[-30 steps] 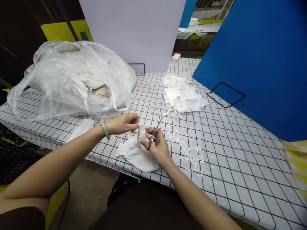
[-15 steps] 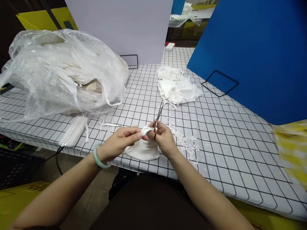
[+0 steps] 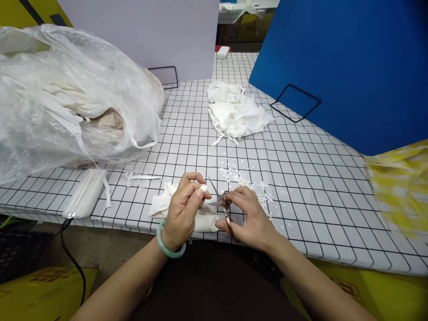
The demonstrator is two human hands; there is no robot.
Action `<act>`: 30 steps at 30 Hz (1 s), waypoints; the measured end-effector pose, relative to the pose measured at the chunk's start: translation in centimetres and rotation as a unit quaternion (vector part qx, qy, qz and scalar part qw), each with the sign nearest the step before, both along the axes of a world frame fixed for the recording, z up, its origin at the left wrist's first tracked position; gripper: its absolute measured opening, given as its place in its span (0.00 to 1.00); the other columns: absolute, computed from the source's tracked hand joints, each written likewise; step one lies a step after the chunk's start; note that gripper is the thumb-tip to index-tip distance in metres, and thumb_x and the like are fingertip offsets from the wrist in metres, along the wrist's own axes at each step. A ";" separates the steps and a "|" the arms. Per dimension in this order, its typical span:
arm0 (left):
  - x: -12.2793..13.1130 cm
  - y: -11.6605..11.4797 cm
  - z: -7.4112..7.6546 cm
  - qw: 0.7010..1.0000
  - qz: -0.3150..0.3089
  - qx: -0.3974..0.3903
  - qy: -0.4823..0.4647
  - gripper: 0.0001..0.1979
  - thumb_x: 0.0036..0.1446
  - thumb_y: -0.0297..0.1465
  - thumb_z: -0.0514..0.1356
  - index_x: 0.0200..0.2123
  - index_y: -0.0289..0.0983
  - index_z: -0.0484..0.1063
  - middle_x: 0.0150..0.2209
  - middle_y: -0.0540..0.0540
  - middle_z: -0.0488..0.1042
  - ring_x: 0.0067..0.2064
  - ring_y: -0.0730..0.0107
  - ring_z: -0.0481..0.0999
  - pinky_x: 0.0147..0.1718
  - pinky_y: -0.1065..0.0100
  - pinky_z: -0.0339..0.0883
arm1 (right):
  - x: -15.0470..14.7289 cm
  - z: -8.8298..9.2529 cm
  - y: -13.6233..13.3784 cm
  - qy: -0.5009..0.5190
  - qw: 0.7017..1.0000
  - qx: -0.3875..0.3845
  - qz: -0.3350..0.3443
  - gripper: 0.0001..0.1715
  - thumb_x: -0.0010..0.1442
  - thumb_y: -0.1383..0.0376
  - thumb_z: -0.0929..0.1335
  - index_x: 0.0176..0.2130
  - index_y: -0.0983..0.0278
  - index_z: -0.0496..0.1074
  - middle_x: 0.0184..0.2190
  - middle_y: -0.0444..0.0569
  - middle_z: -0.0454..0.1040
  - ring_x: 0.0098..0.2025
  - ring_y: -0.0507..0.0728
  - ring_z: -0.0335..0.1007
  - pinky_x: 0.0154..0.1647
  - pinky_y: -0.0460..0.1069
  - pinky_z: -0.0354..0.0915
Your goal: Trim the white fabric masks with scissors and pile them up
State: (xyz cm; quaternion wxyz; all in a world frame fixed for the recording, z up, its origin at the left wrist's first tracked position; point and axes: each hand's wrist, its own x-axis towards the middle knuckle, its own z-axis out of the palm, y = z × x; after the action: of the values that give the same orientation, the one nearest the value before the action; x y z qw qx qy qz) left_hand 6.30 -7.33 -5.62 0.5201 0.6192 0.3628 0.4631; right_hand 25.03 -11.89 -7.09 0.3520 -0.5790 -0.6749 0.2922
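Observation:
My right hand (image 3: 249, 216) grips a pair of scissors (image 3: 224, 201) by the handles. Their blades are spread apart and point left toward my left hand (image 3: 187, 205). The fingers of that hand pinch a corner of a white cloth piece (image 3: 203, 220), which hangs down over the table's front edge, partly hidden by the hand. A green bangle is on my left wrist. To the right of the scissors many small white snippets (image 3: 245, 180) lie scattered on the table. A pile of white cloth pieces with ties (image 3: 237, 113) rests farther back.
A large clear plastic bag (image 3: 110, 58) full of white cloth lies at the left. Near it stands a white corded device (image 3: 85, 194). A blue panel (image 3: 351, 67) and a pale lilac panel (image 3: 150, 35) stand on the checked tablecloth (image 3: 317, 187). Yellow checked cloth (image 3: 397, 187) covers the right side.
The scissors have come down off the fingers of my right hand, turned left and opened. My left hand has swung upright with the cloth corner. The whole view has shifted right.

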 end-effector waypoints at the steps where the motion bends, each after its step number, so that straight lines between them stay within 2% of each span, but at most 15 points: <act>1: 0.2 -0.1 -0.1 1.000 -0.004 0.005 0.009 0.16 0.70 0.35 0.52 0.33 0.38 0.75 0.38 0.41 0.67 0.52 0.56 0.67 0.40 0.62 0.68 | 0.3 0.1 -0.3 -0.023 1.000 0.018 0.009 0.19 0.52 0.49 0.76 0.34 0.59 0.73 0.29 0.47 0.74 0.37 0.61 0.65 0.43 0.59 0.61; 5: 0.7 -0.4 -0.4 0.999 -0.020 0.026 0.023 0.15 0.70 0.33 0.52 0.32 0.38 0.73 0.41 0.41 0.67 0.50 0.59 0.67 0.46 0.60 0.68 | 0.7 0.2 -0.7 -0.056 0.996 0.062 0.028 0.21 0.54 0.48 0.74 0.26 0.60 0.68 0.20 0.43 0.70 0.30 0.57 0.63 0.38 0.57 0.58; 9: 0.9 -0.3 -0.4 0.998 -0.035 0.048 0.025 0.15 0.71 0.30 0.51 0.30 0.38 0.69 0.36 0.43 0.66 0.51 0.59 0.66 0.48 0.60 0.66 | 0.9 0.3 -0.6 -0.056 0.994 0.089 0.034 0.22 0.54 0.50 0.75 0.24 0.60 0.65 0.18 0.41 0.67 0.27 0.54 0.61 0.35 0.55 0.57; 12: 0.9 -0.3 -0.3 0.997 -0.047 0.057 0.030 0.15 0.71 0.30 0.51 0.29 0.38 0.68 0.37 0.42 0.66 0.51 0.60 0.66 0.47 0.61 0.66 | 1.1 0.4 -0.5 -0.048 0.993 0.103 0.041 0.23 0.53 0.52 0.76 0.24 0.61 0.64 0.17 0.40 0.66 0.26 0.53 0.60 0.35 0.54 0.56; 19: 1.1 -0.5 -0.5 0.995 -0.057 0.078 0.037 0.14 0.71 0.29 0.51 0.31 0.38 0.69 0.40 0.42 0.66 0.50 0.62 0.67 0.45 0.63 0.66 | 1.1 0.4 -0.3 -0.047 0.994 0.089 0.046 0.24 0.55 0.51 0.75 0.22 0.60 0.62 0.16 0.40 0.67 0.25 0.53 0.60 0.35 0.55 0.57; 30: 1.2 -0.5 -0.7 0.989 -0.066 0.105 0.076 0.13 0.70 0.28 0.50 0.34 0.37 0.70 0.40 0.41 0.67 0.51 0.59 0.67 0.46 0.61 0.67 | 1.1 0.3 -0.5 -0.050 0.996 0.064 0.040 0.26 0.57 0.51 0.74 0.20 0.59 0.62 0.15 0.41 0.67 0.24 0.53 0.60 0.36 0.55 0.57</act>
State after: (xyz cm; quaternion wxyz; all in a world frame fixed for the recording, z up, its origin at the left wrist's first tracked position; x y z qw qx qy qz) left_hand 7.51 -7.86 -6.29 0.4528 0.7263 0.3085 0.4151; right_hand 26.14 -12.40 -6.75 0.3427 -0.5415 -0.7315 0.2330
